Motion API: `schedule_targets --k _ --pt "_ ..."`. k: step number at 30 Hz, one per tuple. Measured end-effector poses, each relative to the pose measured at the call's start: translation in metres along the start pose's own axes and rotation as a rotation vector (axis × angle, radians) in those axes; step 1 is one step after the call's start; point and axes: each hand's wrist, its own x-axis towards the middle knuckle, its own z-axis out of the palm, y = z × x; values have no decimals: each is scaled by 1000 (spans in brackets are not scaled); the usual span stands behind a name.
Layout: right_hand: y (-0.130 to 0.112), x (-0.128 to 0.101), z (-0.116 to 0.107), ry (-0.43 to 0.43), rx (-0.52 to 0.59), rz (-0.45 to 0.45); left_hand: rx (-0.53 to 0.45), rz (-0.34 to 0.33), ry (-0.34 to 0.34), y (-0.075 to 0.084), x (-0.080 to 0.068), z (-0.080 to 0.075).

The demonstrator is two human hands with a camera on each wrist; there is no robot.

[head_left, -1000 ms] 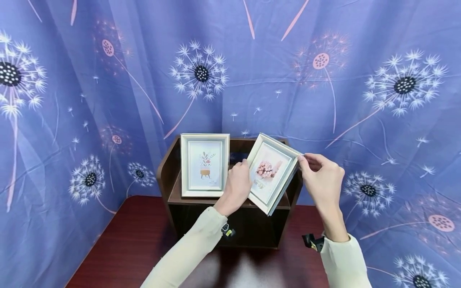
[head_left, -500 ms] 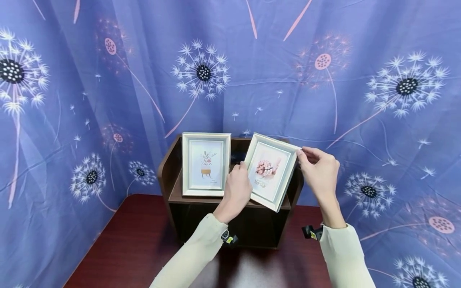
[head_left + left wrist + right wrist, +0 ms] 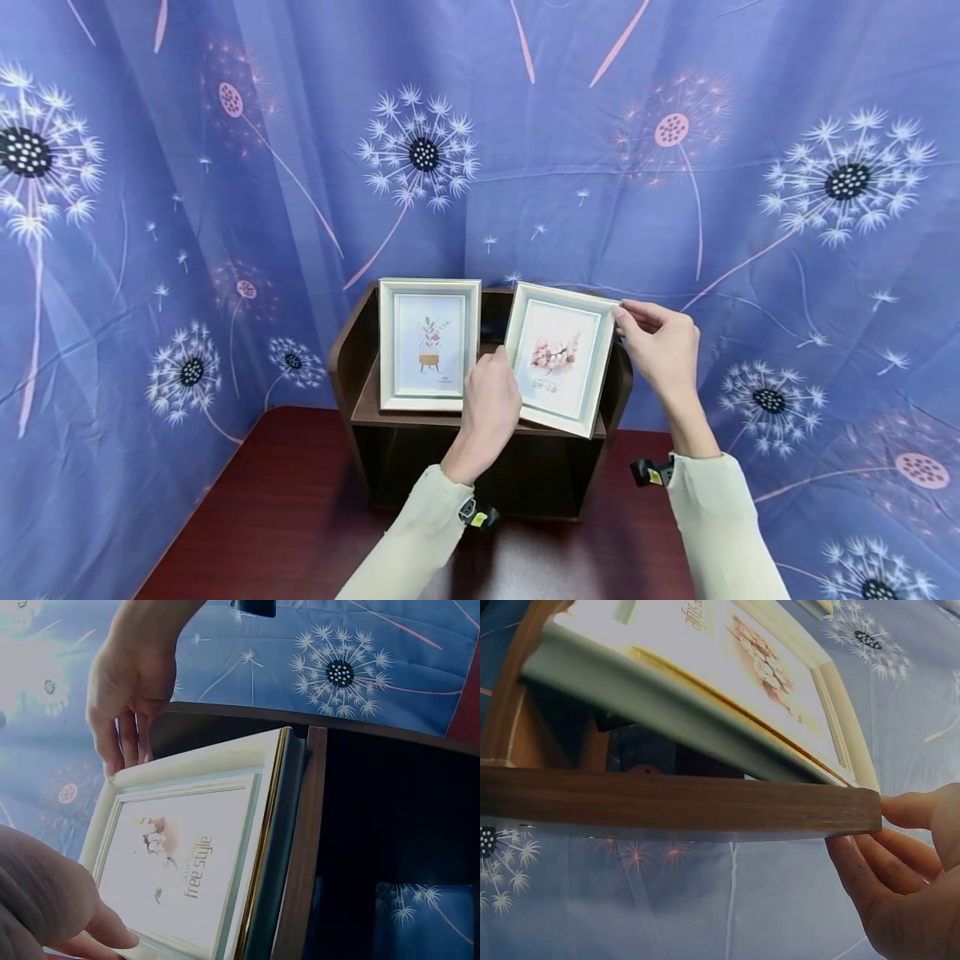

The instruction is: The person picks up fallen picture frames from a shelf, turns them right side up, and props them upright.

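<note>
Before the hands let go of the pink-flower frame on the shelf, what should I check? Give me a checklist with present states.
1. Left hand holds the pink-flower frame at its left edge: ok.
2. Right hand has a grip on the top right corner: ok.
3. Frame's bottom edge rests flat on the shelf: cannot tell.
4. Frame stands straight: not ok, tilted.
5. Apart from the plant-print frame: ok.
6. Rear stand unfolded: cannot tell.

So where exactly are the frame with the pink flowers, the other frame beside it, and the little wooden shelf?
Pink-flower photo frame [image 3: 557, 360], head view: on the picture's middle.
Plant-print photo frame [image 3: 428, 343], head view: on its centre print.
Dark wooden shelf [image 3: 347, 350], head view: on its curved left side wall.
</note>
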Motion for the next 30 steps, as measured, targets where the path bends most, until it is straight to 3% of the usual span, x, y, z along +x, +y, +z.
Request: schedule_targets --k 8,18,30 --pt "6 6 6 -20 -15 3 20 -9 72 -2 -10 -3" --pt "5 15 14 -88 44 5 44 60 233 -12 -15 2" --pt "7 25 19 -132 62 11 32 59 256 -14 -13 5"
